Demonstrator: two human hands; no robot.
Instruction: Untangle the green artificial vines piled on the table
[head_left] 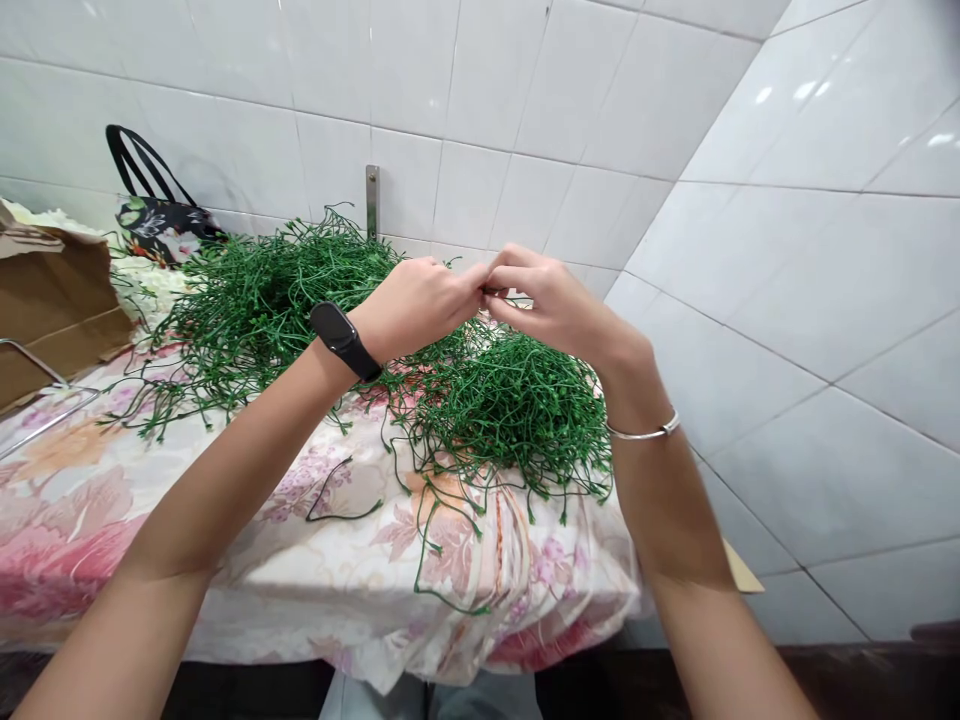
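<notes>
My left hand (420, 305), with a black band on its wrist, meets my right hand (544, 300) above the table. The fingertips of both are pinched together; a small dark bit shows between them, too little to name. Below and behind them lie two heaps of thin green plastic stems with small branched tips: a larger pile (292, 280) on the left and a smaller pile (517, 400) under my right hand. A single loose stem (345, 517) rests on the cloth nearer to me, and more stems trail toward the front edge.
A floral cloth (300, 570) covers the table. At the left stand a brown cardboard box (60, 300), a bent metal wire (45, 430), pale flowers (154, 290) and a flowered bag (161, 230). White tiled walls (510, 90) bound the back and right. A metal strip (372, 200) is against the back wall.
</notes>
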